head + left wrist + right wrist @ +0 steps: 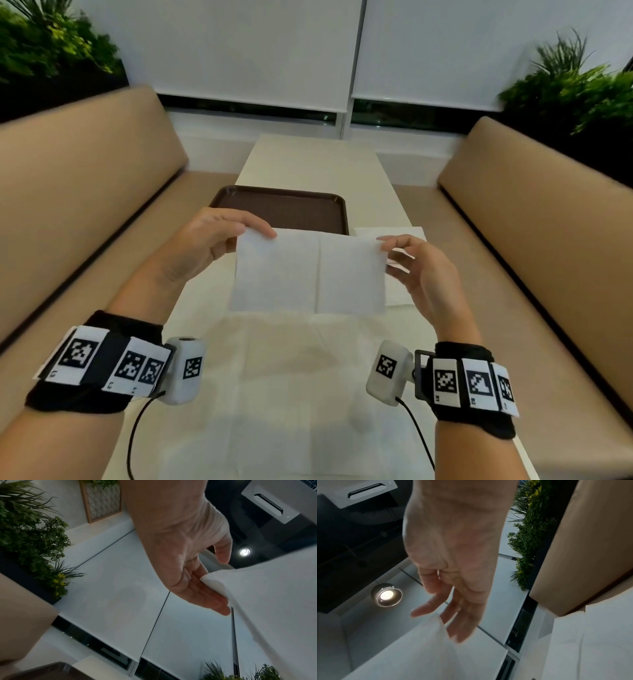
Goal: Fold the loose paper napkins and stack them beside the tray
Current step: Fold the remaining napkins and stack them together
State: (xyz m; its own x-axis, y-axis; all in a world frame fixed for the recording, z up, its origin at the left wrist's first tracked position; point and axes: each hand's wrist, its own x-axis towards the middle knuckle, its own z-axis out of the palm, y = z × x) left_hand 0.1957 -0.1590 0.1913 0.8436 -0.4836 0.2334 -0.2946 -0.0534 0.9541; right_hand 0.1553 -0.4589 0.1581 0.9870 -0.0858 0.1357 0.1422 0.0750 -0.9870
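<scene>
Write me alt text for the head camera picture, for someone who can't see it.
Two hands hold a white paper napkin up by its top corners over a pale table, the left hand pinching one corner and the right hand the other. Behind it lies a brown tray, with more white napkins to its right, and tan benches on both sides.

Black wristbands (92,373) carry square-coded white tags and white, black-cabled camera pods (183,370).
</scene>
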